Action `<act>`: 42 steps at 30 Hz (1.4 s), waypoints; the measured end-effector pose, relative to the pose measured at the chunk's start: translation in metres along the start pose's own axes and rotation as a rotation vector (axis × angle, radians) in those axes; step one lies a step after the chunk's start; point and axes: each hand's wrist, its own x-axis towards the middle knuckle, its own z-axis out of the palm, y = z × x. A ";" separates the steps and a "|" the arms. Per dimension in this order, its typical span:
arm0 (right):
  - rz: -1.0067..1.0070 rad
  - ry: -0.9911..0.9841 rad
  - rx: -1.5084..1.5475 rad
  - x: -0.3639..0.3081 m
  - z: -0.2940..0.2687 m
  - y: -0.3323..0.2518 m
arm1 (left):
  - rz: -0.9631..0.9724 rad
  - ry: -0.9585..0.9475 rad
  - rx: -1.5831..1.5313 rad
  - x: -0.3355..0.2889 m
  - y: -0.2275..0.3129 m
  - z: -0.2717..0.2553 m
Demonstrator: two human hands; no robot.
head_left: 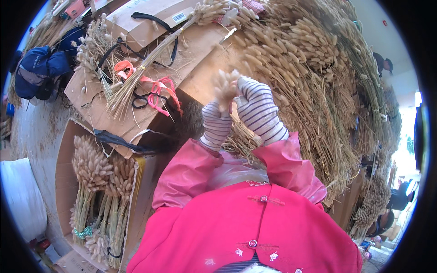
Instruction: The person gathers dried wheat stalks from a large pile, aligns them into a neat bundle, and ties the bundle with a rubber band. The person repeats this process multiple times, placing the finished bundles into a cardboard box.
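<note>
A small tuft of pale dried fluffy grass heads (226,86) is held upright at the frame's centre, pinched between the left hand (216,123) and the right hand (258,111), both in striped knit gloves with each grip pressed together on it. A large heap of dried tan grass stalks (314,77) is spread from 12 to 3 o'clock of the hands. At 9 o'clock a tied bundle (136,75) lies on a flat cardboard sheet (98,111) beside orange-handled scissors (124,68), and at 7 o'clock tied bunches (93,173) lie in an open cardboard box (63,159).

Purple-striped white gloves (255,111), pink jacket sleeves (191,170), tan dried grass bunch (226,86).
</note>
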 end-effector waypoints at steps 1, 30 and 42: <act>-0.024 -0.043 0.034 0.000 -0.001 0.002 | 0.001 -0.005 0.002 0.002 -0.001 -0.001; 0.741 -0.795 0.711 -0.048 -0.013 0.072 | -0.817 0.177 -1.119 -0.013 -0.039 -0.030; 0.603 -0.700 -0.221 -0.042 -0.011 0.071 | -0.868 0.307 -0.779 -0.024 -0.075 -0.034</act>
